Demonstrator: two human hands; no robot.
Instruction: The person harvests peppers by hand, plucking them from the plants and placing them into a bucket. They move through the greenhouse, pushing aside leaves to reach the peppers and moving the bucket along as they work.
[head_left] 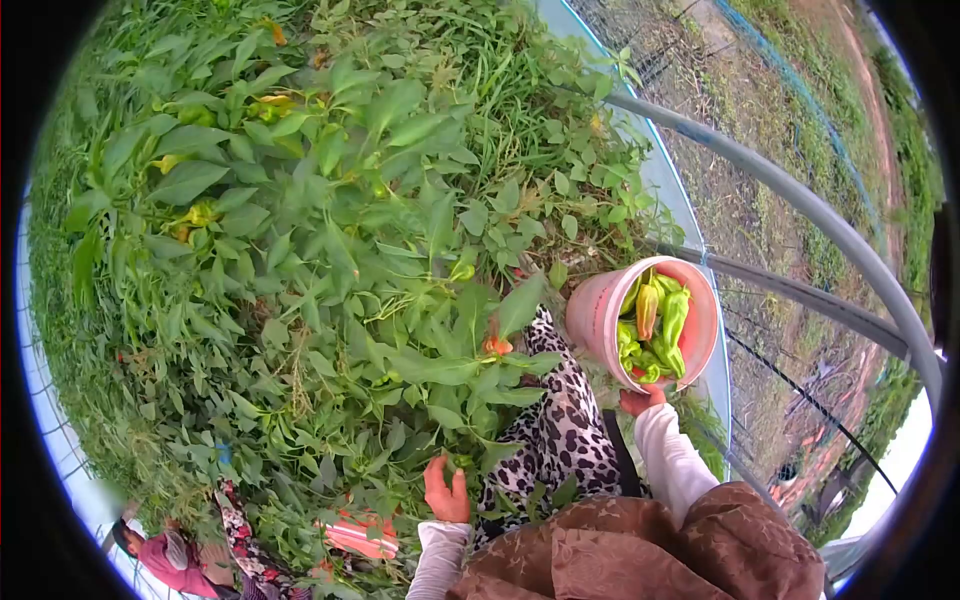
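My right hand (641,399) grips the near rim of a pale pink bucket (598,318), its fingers partly hidden by the wall. Inside the bucket lie several green peppers (675,318) and an orange-yellow one (647,308). My left hand (446,490) is among the leaves at the lower middle, thumb and fingers apart, and nothing shows in its grasp. Pepper plants (330,240) surround it, close to my leopard-print trousers (560,415). A reddish-orange pepper (495,343) hangs among the leaves above my left hand.
Another person (172,565) is at the lower left, near a red-and-white striped object (362,535) among the plants. Grey curved pipes (800,190) and a pale plastic sheet edge (660,170) run along the right. Yellowish peppers (200,213) show at the upper left.
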